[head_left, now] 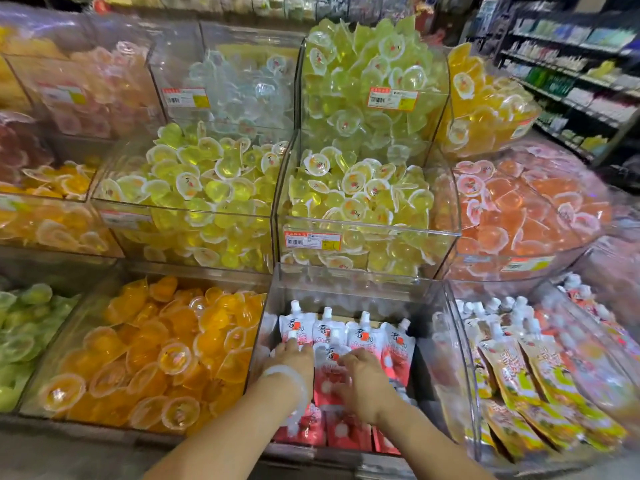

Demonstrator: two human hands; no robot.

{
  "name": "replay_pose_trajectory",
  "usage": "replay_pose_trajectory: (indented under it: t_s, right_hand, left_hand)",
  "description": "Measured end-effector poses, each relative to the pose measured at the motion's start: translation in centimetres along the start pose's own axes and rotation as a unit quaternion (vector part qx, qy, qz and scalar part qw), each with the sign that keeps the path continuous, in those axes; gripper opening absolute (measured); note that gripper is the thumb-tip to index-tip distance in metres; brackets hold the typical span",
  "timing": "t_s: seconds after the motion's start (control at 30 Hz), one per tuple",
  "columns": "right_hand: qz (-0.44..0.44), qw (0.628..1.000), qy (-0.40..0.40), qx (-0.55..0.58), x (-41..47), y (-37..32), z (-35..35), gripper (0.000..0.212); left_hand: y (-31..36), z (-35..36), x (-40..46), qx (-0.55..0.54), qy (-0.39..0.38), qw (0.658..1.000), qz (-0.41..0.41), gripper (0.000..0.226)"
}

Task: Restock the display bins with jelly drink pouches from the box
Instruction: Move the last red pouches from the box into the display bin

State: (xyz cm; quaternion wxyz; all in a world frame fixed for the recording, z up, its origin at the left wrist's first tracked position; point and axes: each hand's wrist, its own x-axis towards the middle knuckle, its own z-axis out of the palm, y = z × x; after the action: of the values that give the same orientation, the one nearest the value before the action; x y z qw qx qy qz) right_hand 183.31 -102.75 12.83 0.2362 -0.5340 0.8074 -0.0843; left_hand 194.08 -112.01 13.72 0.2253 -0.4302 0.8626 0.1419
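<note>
Both hands in clear bin: left hand flat, right hand grip curled, on red-white pouches.

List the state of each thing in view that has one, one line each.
Left hand: fingers resting on the pouches.
Right hand: fingers curled on the middle red pouch.
Pouch bin: partly filled, pouches upright in rows.
Orange pouch bin: full.
Orange jelly cup bin: full.

Clear bin — pouches, seemingly upright
</note>
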Motion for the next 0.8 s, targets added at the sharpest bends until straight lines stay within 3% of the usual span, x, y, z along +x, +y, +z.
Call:
replay_pose_trajectory:
  t_s: [0.13, 0.3, 0.53, 0.7, 0.8]
  right_hand:
    - [-0.005, 0.999, 0.052, 0.007, -1.8, 1.5, -3.8, 0.040]
    - [0.005, 0.989, 0.145, 0.002, -7.2, 5.4, -9.1, 0.040]
    - [0.158, 0.969, 0.192, 0.013, -20.8, 17.1, -11.8, 0.041]
    - [0.294, 0.935, 0.196, 0.014, -32.8, 25.5, -11.1, 0.046]
    - [0.358, 0.912, 0.200, 0.034, -39.0, 29.8, -10.7, 0.048]
  left_hand:
    - [2.4, -3.1, -1.2, -0.019, 0.063, 0.997, 0.031, 0.066]
    - [10.9, -6.0, -4.4, 0.000, 0.142, 0.983, 0.119, 0.064]
    - [27.1, -3.4, -11.9, 0.052, 0.140, 0.953, 0.265, 0.065]
    - [38.4, 1.3, -17.6, 0.103, 0.120, 0.923, 0.351, 0.072]
    - [44.4, 3.5, -20.8, 0.119, 0.109, 0.903, 0.399, 0.065]
